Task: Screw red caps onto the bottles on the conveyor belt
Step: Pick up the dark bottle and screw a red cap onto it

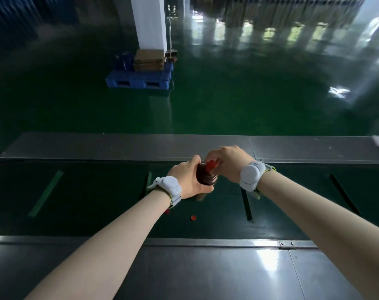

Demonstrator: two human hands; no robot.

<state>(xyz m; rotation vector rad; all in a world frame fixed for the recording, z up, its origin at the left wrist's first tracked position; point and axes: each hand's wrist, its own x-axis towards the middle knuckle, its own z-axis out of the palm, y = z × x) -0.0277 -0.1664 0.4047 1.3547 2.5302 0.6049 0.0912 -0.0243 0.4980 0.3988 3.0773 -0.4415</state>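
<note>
Bottle above conveyor belt | left hand grasping its body | right hand pinching red cap atop it | loose cap on belt nearer the person

Your left hand is wrapping the bottle from the left over the conveyor belt, while your right hand is gripping the cap on its top. Two loose caps are lying on the belt nearer you, and a pallet is sitting on the floor beyond.
</note>
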